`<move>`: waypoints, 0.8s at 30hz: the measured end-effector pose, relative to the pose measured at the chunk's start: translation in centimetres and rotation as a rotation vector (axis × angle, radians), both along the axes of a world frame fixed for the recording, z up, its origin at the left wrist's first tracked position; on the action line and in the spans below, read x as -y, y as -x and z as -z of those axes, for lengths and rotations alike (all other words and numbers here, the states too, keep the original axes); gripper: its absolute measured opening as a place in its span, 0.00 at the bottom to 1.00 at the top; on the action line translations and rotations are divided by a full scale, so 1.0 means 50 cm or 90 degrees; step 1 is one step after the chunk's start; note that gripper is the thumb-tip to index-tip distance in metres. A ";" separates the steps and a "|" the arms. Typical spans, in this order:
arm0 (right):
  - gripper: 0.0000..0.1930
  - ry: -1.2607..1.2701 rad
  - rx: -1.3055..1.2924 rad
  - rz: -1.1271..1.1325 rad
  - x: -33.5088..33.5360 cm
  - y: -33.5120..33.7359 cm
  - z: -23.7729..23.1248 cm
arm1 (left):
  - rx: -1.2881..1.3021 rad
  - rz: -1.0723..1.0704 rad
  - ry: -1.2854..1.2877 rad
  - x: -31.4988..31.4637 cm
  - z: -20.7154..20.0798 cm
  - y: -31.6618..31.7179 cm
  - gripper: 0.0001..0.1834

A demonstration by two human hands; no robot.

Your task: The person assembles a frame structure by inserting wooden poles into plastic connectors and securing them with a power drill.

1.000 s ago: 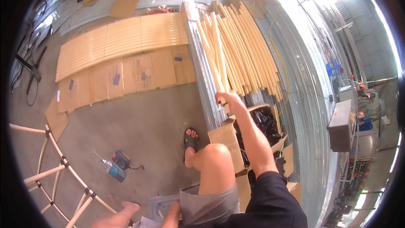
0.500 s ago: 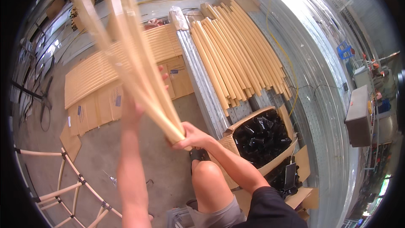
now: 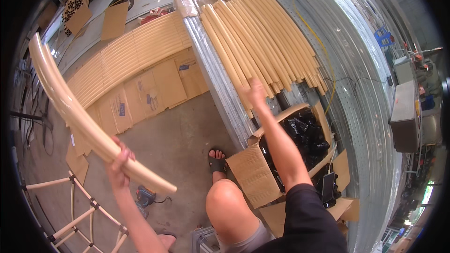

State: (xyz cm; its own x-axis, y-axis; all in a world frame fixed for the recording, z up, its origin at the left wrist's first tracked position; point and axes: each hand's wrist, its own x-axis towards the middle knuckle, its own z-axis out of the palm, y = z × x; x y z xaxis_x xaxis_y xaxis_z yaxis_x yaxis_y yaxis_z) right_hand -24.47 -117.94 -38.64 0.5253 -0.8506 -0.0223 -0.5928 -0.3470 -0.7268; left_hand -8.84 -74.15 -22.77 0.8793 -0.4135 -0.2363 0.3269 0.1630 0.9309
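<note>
A small bundle of long glossy beige pipes (image 3: 82, 119) slants from the far left toward my knee. My left hand (image 3: 121, 161) is closed around it near its lower end. My right hand (image 3: 254, 93) is at the near ends of a pile of beige pipes (image 3: 269, 42), touching or just over the leftmost ones. Its fingers blend into the pipes, so their grip is unclear. Below my right forearm stands an open cardboard box (image 3: 253, 175) holding shiny black parts (image 3: 304, 136).
More beige pipes (image 3: 136, 49) lie in a row on flattened cardboard (image 3: 154, 93). Wrapped metal profiles (image 3: 218, 82) run beside the pile. At lower left stands a pipe frame with black joints (image 3: 93, 202). A power drill (image 3: 146, 195) rests on the floor. A phone (image 3: 328, 186) lies by the box.
The bundle has swung down to the left, held by my left hand alone. My right hand has let go of its lower end and moved up and right to the pile.
</note>
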 end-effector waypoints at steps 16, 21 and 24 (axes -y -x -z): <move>0.49 -0.041 -0.340 0.100 0.059 -0.002 0.108 | -0.037 -0.096 -0.156 -0.169 0.130 0.248 0.27; 0.36 -0.040 -0.284 0.027 0.140 0.041 0.119 | -0.091 -0.087 -0.165 -0.189 0.156 0.262 0.25; 0.33 0.014 -0.259 -0.015 0.126 0.034 0.137 | -0.124 -0.098 -0.180 -0.202 0.175 0.267 0.24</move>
State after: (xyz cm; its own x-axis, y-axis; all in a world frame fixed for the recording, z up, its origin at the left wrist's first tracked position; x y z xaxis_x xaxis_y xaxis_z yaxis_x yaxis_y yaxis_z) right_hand -26.18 -124.26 -45.49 0.4969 -0.8409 -0.2145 -0.8219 -0.3766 -0.4275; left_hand -22.20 -64.07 -31.51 0.8535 -0.1745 -0.4910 0.4936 -0.0312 0.8691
